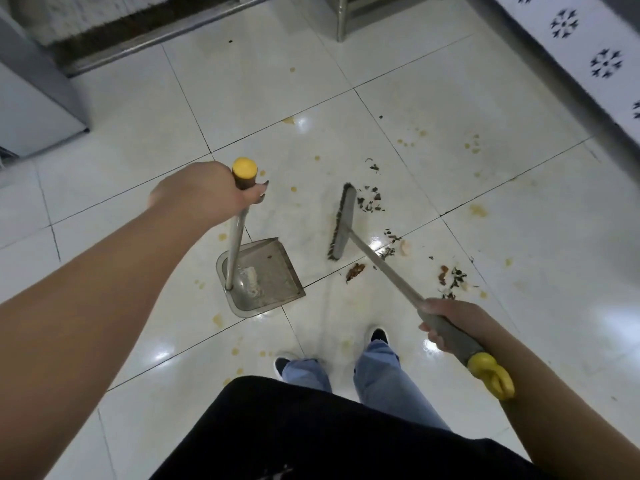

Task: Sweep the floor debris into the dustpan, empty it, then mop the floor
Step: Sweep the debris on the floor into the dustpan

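Observation:
My left hand (pixel 207 195) grips the yellow-capped upright handle of a grey dustpan (pixel 266 275), which rests on the white tiled floor (pixel 138 133) with its mouth facing right. My right hand (pixel 450 323) is closed around the grey handle of a broom (pixel 343 223), near its yellow end. The broom head stands on the floor to the right of the pan. Dark leafy debris (pixel 370 200) lies just right of the bristles. More scraps (pixel 450 277) are scattered further right, near the broom shaft. Yellowish stains dot the tiles.
A grey metal cabinet (pixel 38 109) stands at the far left. A metal table leg (pixel 341 19) rises at the top centre. A patterned wall (pixel 588 53) runs along the right. My feet (pixel 379 336) in dark shoes stand just behind the pan and broom.

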The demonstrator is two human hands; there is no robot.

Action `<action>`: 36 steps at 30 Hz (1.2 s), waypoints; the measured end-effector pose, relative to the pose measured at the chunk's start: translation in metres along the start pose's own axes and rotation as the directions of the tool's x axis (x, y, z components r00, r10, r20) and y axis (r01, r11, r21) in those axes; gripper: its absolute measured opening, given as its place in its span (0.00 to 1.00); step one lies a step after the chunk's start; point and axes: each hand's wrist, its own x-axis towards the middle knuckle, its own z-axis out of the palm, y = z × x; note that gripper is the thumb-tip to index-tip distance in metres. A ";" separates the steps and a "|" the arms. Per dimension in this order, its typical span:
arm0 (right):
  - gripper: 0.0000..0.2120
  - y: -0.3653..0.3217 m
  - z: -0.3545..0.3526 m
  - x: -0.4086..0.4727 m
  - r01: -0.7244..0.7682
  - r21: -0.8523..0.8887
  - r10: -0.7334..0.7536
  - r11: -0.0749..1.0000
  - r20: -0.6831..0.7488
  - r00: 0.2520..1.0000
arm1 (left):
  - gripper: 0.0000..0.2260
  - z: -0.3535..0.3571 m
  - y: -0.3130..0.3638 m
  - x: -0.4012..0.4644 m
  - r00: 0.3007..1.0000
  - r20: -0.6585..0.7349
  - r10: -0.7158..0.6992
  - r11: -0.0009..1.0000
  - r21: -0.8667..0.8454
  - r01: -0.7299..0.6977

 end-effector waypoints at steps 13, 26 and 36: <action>0.12 -0.023 -0.048 0.038 -0.236 0.135 0.220 0.962 0.125 0.967 | 0.27 -0.002 0.075 -0.007 0.995 0.003 0.104 0.987 0.126 -0.104; 0.10 0.019 -0.165 -0.009 -0.154 0.394 0.188 0.906 -0.049 0.981 | 0.26 0.011 0.178 -0.013 0.954 0.027 0.298 0.915 0.275 -0.294; 0.04 0.054 -0.126 0.000 -0.129 0.462 0.130 0.878 0.031 0.991 | 0.27 0.014 0.196 -0.019 0.953 0.050 0.299 0.898 0.323 -0.299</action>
